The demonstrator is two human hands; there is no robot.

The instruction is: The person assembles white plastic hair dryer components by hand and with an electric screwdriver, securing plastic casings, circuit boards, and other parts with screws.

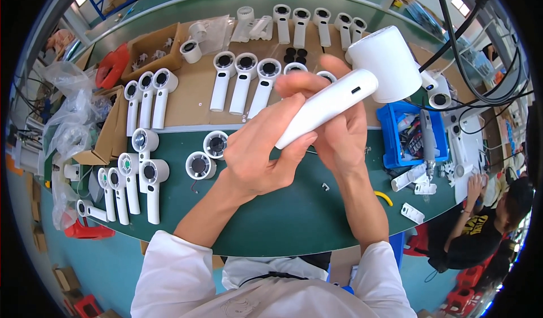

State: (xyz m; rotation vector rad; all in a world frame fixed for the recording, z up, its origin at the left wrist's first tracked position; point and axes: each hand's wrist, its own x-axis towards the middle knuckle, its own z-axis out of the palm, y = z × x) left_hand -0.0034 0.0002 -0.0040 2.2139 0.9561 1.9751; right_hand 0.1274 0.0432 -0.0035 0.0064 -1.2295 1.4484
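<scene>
Workshop floor, long green bench [294,216] with a curved far edge; cardboard sheets [192,91] cover its back half. Another person sits at lower right, hands at their own end of the bench, well apart from yours.

On the cardboard: rows of white handheld fan bodies [244,80], heads open and facing up, more in a line along the far edge. Nearer, at your left, a second cluster of fan bodies [141,176], some lying on the green surface. A blue bin [390,142] of small parts and tools sits just right of your hands. Two loose round fan heads [208,154] lie just left of your left wrist.

The piece in hand: one white fan [362,74], held above the bench at centre, handle slanting down-left, round head up-right.

Left hand [260,148]: closed around the lower end of the handle, thumb under it. Right hand [339,125]: wrapped behind the middle of the handle, fingers curled over the front near the dark slot on it.

Notes for the step, as judged from this view:
- Keep the left hand low on the handle so the slot stays uncovered.
- Press along the seam evenly with the right fingers; do not twist head against handle.
- Keep the piece over the bare green patch, away from the loose heads.
</scene>
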